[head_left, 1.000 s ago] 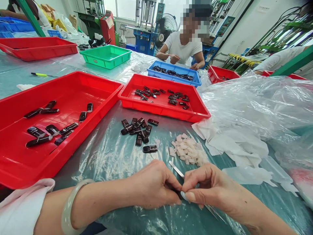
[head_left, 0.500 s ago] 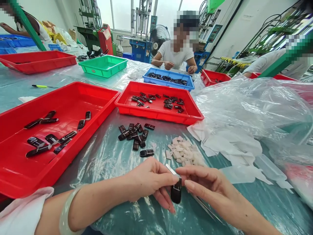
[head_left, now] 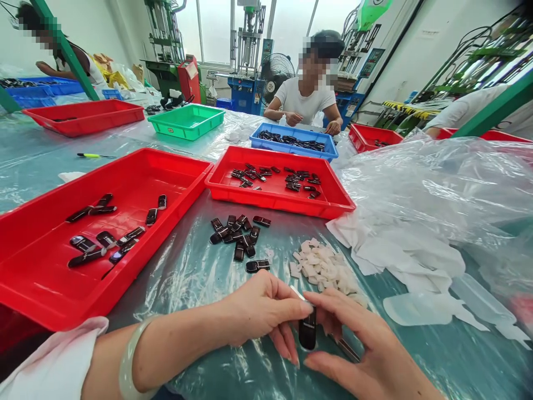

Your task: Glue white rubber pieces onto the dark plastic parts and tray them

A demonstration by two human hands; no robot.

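A glossy black piece [head_left: 307, 331] with a pale strip at its top is pinched between the thumb and fingers of my left hand [head_left: 266, 311]. My right hand [head_left: 353, 339] is beside it, forefinger near the top of the piece and thumb spread below. A metal tool [head_left: 348, 350], perhaps tweezers, shows under the right palm; how it is held is hidden. Just beyond my hands are a pile of black pieces [head_left: 239, 236], a single black piece [head_left: 257, 266] and a heap of whitish bits [head_left: 327, 265].
Red trays [head_left: 166, 172] [head_left: 283, 204] with black pieces stand left and ahead. Behind are a blue tray [head_left: 291, 147] and a green tray [head_left: 185, 129]. Clear plastic sheeting [head_left: 449, 189] and a squeeze bottle [head_left: 416, 309] lie right. A person [head_left: 306, 100] sits across the table.
My right thumb has dropped away from the forefinger, and the right hand has come closer around the black piece. The view has shifted, so the trays appear farther right and lower.
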